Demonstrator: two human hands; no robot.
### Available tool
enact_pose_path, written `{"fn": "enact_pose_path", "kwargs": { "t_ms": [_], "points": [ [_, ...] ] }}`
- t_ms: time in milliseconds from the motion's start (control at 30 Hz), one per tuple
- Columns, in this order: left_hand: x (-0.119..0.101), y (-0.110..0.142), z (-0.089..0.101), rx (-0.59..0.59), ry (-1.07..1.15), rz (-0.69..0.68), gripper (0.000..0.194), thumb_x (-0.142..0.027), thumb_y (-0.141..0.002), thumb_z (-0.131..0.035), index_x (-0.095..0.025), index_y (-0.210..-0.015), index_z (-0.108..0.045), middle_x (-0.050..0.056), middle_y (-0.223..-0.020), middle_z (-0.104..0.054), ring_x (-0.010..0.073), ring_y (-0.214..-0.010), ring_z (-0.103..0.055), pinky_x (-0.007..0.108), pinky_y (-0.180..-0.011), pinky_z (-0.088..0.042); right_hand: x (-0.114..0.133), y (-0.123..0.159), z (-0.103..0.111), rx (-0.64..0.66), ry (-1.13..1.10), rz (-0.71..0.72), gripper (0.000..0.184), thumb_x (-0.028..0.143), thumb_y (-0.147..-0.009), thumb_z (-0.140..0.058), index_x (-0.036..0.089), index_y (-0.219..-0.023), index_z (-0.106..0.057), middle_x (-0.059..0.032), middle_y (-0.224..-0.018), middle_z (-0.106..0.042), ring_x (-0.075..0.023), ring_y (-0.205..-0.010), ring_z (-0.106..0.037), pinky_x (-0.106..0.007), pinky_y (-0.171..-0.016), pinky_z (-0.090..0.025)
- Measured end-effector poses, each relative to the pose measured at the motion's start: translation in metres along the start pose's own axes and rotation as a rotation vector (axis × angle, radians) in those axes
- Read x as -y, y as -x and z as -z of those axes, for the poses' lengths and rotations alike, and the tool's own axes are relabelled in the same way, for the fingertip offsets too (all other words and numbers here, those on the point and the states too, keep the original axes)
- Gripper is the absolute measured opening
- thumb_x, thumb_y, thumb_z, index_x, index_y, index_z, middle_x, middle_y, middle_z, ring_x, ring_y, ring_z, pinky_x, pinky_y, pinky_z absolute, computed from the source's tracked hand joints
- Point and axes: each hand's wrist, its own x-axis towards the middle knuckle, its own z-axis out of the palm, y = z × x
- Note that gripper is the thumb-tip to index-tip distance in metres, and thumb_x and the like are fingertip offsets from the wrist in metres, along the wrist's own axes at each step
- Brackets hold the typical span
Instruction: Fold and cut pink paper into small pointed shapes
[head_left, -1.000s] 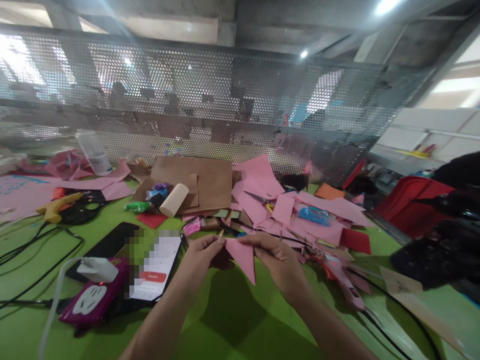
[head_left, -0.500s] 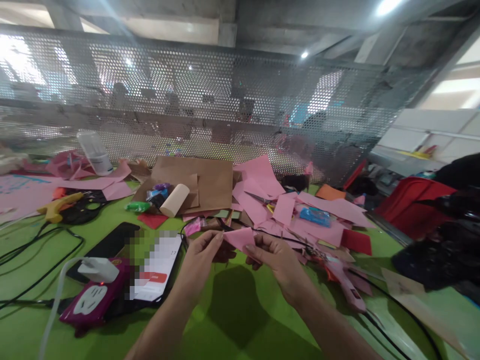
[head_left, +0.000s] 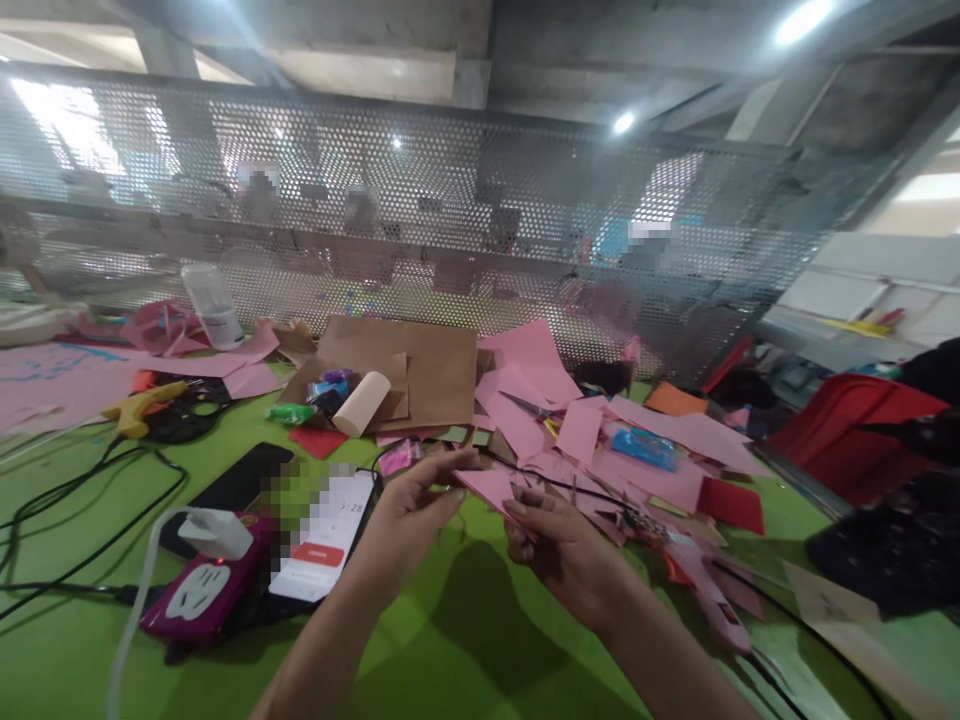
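Over the green table (head_left: 480, 640), a small folded piece of pink paper (head_left: 489, 487) is held between my two hands. My right hand (head_left: 559, 535) pinches its right side, thumb on top and the other fingers curled underneath. At the paper's left end is my left hand (head_left: 416, 510), its fingers bent around the edge and its thumb lower down; their exact contact is partly hidden. Just beyond the hands are loose pink sheets (head_left: 517, 415) and scissors (head_left: 527, 402). A pink glue gun (head_left: 709, 590) lies to the right of my right hand.
To the left are a lit phone (head_left: 326, 540), a dark phone (head_left: 240, 490), a purple power strip (head_left: 199, 600) and a yellow glue gun (head_left: 139, 412). Brown cardboard (head_left: 439, 365) and a beige paper roll (head_left: 362, 402) lie behind. A perforated metal screen (head_left: 450, 220) closes the far side.
The pink paper has turned to a flatter angle. My left thumb has moved down off the paper's left corner, while my right hand keeps its pinch. The view has shifted slightly.
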Motion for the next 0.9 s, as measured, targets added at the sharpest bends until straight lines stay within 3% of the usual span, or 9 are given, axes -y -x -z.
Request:
{"fn": "enact_pose_path", "kwargs": {
  "t_ms": [100, 233, 333, 433, 633, 767, 900],
  "points": [
    [-0.001, 0.0, -0.001, 0.094, 0.016, -0.034, 0.027, -0.02, -0.083, -0.066, -0.027, -0.108, -0.073, 0.003, -0.12, -0.069, 0.0168, -0.101, -0.063, 0.024, -0.083, -0.048, -0.001, 0.003, -0.002, 0.061, -0.014, -0.016, 0.033, 0.028, -0.063, -0.089, 0.016, -0.089, -0.072, 0.0059, -0.053, -0.053, -0.0035, -0.045, -0.042, -0.015, -0.045, -0.033],
    [0.003, -0.002, -0.001, 0.034, 0.02, -0.07, 0.009, -0.028, -0.082, -0.071, -0.022, -0.089, -0.074, 0.003, -0.092, -0.074, 0.0159, -0.086, -0.065, 0.023, -0.075, -0.048, 0.004, 0.009, -0.005, 0.123, 0.148, 0.025, 0.039, 0.041, -0.077, -0.076, 0.021, -0.11, -0.072, 0.0032, -0.057, -0.056, -0.0073, -0.048, -0.046, -0.018, -0.047, -0.036],
    [0.006, -0.005, -0.001, -0.032, 0.005, -0.057, 0.01, -0.029, -0.08, -0.072, -0.021, -0.086, -0.073, 0.002, -0.085, -0.072, 0.0152, -0.081, -0.064, 0.022, -0.07, -0.047, 0.011, 0.013, -0.005, 0.007, 0.46, 0.253, 0.033, 0.05, -0.088, -0.06, 0.024, -0.101, -0.076, -0.0046, -0.087, -0.07, -0.0174, -0.079, -0.062, -0.026, -0.067, -0.048],
    [0.009, -0.006, -0.002, -0.06, -0.009, -0.053, 0.012, -0.03, -0.079, -0.073, -0.02, -0.085, -0.072, 0.002, -0.083, -0.071, 0.0153, -0.079, -0.063, 0.023, -0.069, -0.047, 0.014, 0.013, -0.006, -0.083, 0.674, 0.43, 0.031, 0.049, -0.087, -0.06, 0.025, -0.097, -0.075, -0.0053, -0.103, -0.071, -0.0238, -0.1, -0.061, -0.032, -0.083, -0.047],
    [0.011, -0.004, -0.004, -0.057, -0.044, -0.057, 0.012, -0.029, -0.079, -0.073, -0.02, -0.087, -0.073, 0.001, -0.08, -0.071, 0.0138, -0.078, -0.063, 0.022, -0.07, -0.047, 0.009, 0.008, -0.004, -0.093, 0.88, 0.508, 0.023, 0.043, -0.082, -0.066, 0.021, -0.083, -0.071, -0.0038, -0.081, -0.07, -0.0225, -0.08, -0.063, -0.032, -0.074, -0.047],
    [0.01, -0.004, -0.003, -0.068, 0.014, -0.031, 0.016, -0.032, -0.08, -0.072, -0.019, -0.09, -0.073, 0.002, -0.085, -0.071, 0.014, -0.079, -0.064, 0.022, -0.07, -0.049, 0.009, 0.007, -0.002, -0.119, 0.893, 0.494, 0.024, 0.042, -0.082, -0.065, 0.019, -0.08, -0.071, -0.0031, -0.077, -0.069, -0.0213, -0.076, -0.062, -0.031, -0.071, -0.046],
    [0.012, -0.006, -0.002, -0.116, 0.09, -0.031, 0.018, -0.035, -0.075, -0.076, -0.018, -0.081, -0.073, 0.001, -0.076, -0.069, 0.0125, -0.07, -0.062, 0.022, -0.066, -0.05, 0.009, 0.007, -0.002, -0.107, 0.883, 0.507, 0.022, 0.04, -0.081, -0.066, 0.019, -0.079, -0.071, -0.0024, -0.075, -0.069, -0.0201, -0.074, -0.061, -0.029, -0.07, -0.045]
  ]
}}
